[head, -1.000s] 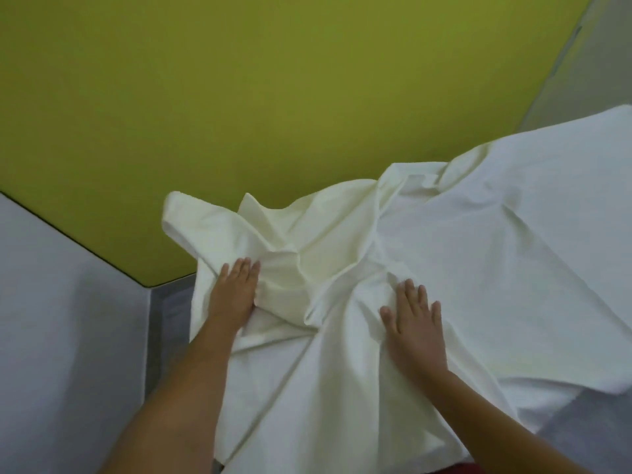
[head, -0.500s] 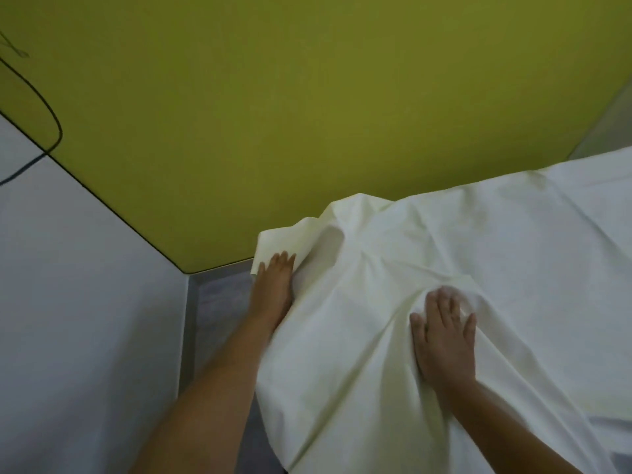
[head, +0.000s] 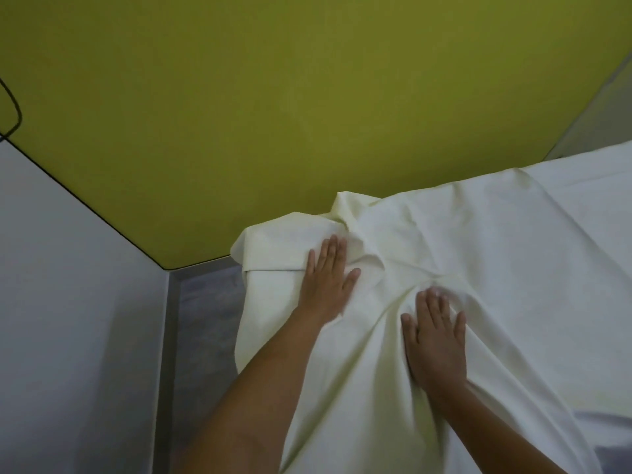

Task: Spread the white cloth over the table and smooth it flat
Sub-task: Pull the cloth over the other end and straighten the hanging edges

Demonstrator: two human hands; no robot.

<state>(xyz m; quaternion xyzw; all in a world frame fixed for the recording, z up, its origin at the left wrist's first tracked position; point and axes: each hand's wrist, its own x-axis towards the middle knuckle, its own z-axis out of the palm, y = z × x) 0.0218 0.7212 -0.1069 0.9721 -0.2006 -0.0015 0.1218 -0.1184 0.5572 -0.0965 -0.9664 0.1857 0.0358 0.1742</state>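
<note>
Where bunched, cloth [head: 496, 254] under left hand [head: 325, 285]

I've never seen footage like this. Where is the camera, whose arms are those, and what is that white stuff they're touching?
There is no machine here: a person wears one wide-angle camera on the head, looking forward and down, so the two bare arms are their own. The white stuff is a white cloth, bunched into folds near its left corner. The left hand and right hand lie flat on it, fingers straight, pressing and gripping nothing. The surface beneath is covered. Behind stands a green wall.
</note>
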